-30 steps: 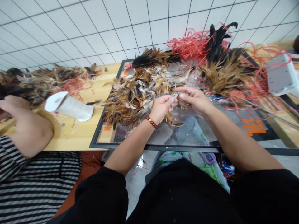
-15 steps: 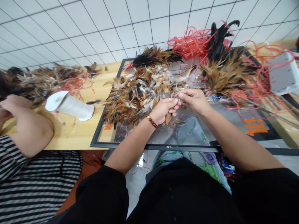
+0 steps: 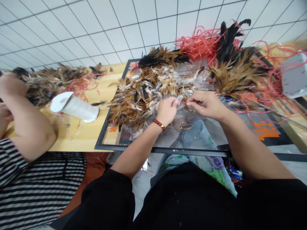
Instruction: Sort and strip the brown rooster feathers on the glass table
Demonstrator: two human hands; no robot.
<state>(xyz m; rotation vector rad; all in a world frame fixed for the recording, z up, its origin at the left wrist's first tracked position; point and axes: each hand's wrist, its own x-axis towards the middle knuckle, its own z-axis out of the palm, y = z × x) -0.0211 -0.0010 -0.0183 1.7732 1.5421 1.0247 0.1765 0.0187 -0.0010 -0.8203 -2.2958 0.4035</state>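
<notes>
My left hand [image 3: 167, 110], with a dark red bead bracelet at its wrist, is closed in a pinch over the glass panel. Its fingers hide most of what they grip. To its right, my right hand [image 3: 205, 103] pinches a thin red plastic strand [image 3: 183, 103], which runs across the small gap toward my left fingertips. Just left of and beyond my hands spreads a pile of loose brown, white and black feathers [image 3: 141, 95]. One loose feather [image 3: 185, 126] lies on the glass on the near side of my hands.
At the back sit a tied feather bundle [image 3: 163, 57], a red strand heap [image 3: 201, 43] and more feathers [image 3: 235, 75]. A white box [image 3: 295, 75] stands at right. Left are a white roll [image 3: 76, 107] and a co-worker's arm [image 3: 31, 121]. The black frame edge [image 3: 144, 149] borders the glass.
My hands, close together before, have moved apart, and a red strand now shows between them. My left hand has turned back-up. The co-worker's hand has risen toward the feathers at far left.
</notes>
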